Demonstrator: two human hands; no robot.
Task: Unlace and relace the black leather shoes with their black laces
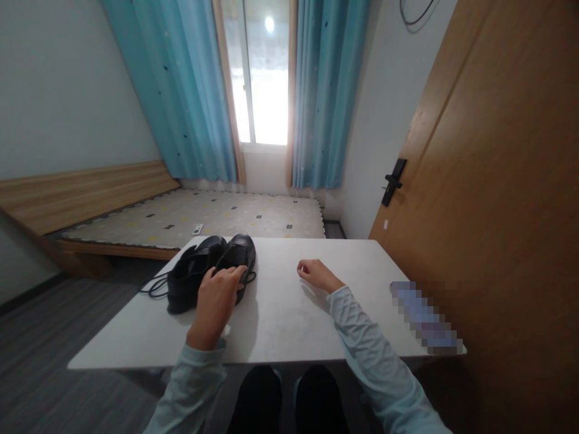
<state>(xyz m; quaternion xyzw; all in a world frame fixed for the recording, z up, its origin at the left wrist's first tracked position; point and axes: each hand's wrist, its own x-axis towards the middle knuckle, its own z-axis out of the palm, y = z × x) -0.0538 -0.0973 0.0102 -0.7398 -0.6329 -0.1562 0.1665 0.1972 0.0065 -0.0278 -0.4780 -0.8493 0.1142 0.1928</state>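
Two black lace-up shoes stand side by side on the left part of the white table [289,325]. My left hand [219,298] is closed on the near end of the right-hand black shoe [242,246] and hides part of it. The left-hand black shoe [181,292] touches its neighbour, and its loose black lace [156,286] trails over the table to the left. My right hand [319,274] is held over the middle of the table, apart from the shoes. Its fingers are curled in, and nothing shows in them.
A blurred bluish item [423,316] lies at the table's right edge, beside the wooden door [488,181]. Beyond the table is a bed with a patterned mattress [244,211], with a small white object [198,229] on it. My knees [257,398] are under the near edge.
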